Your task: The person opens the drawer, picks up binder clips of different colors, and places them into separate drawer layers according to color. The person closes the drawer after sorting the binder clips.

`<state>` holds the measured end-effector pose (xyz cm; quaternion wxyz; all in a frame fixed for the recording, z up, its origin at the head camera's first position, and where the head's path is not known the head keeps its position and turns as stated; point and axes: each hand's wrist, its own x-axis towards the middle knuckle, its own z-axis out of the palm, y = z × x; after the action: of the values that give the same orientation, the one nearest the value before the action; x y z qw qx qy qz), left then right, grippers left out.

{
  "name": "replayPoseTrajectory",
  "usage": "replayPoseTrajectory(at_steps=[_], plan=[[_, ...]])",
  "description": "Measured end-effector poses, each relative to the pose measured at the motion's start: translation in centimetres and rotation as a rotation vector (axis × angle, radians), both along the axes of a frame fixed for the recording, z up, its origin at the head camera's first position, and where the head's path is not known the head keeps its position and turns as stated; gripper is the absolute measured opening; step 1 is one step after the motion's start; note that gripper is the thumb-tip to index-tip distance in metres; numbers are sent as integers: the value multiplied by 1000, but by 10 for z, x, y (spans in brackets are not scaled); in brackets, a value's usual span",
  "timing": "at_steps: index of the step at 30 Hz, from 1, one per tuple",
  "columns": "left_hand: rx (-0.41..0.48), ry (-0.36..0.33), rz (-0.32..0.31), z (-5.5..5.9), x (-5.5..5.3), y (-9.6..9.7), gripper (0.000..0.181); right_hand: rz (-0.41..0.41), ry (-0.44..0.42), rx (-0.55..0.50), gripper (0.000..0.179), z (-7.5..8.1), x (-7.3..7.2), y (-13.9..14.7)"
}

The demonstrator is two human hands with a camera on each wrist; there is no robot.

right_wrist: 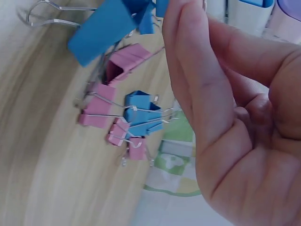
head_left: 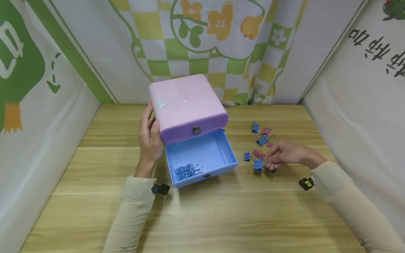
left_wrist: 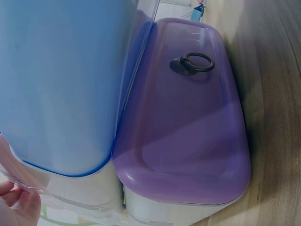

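A small pink chest of drawers [head_left: 186, 98] has its blue drawer [head_left: 205, 151] pulled out. Several blue binder clips [head_left: 186, 171] lie in that drawer's near left corner. My left hand [head_left: 149, 142] rests along the chest's left side, with fingertips [left_wrist: 19, 202] against the pale wall. To the right of the chest, my right hand [head_left: 284, 154] pinches a binder clip, mostly hidden by the fingers, among loose ones on the table. Beside those fingers lie a blue binder clip [head_left: 257, 165] and a pink binder clip [head_left: 258, 153].
Below the pulled-out drawer, a purple drawer front [left_wrist: 188, 122] with a ring pull is closed. More blue and pink binder clips [head_left: 262, 140] lie farther back on the wooden table [head_left: 221, 218]. A checked curtain [head_left: 202, 59] hangs behind, and white fabric walls stand at both sides.
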<state>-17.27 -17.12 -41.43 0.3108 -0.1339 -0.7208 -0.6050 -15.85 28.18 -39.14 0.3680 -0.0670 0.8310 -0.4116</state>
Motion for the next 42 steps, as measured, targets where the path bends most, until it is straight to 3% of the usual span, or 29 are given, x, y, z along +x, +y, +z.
replayPoseTrajectory(at_steps=[15, 24, 34, 42], plan=[[-11, 12, -2, 0, -1, 0, 59, 32, 32, -39, 28, 23, -4, -4], [-3, 13, -7, -1, -1, 1, 59, 54, 70, -62, 27, 53, -9, -15], [-5, 16, 3, -2, -1, -1, 59, 177, 197, 7, 22, 95, -18, -49], [4, 8, 2, 0, 0, 0, 58, 287, 204, -35, 20, 103, -23, -89]])
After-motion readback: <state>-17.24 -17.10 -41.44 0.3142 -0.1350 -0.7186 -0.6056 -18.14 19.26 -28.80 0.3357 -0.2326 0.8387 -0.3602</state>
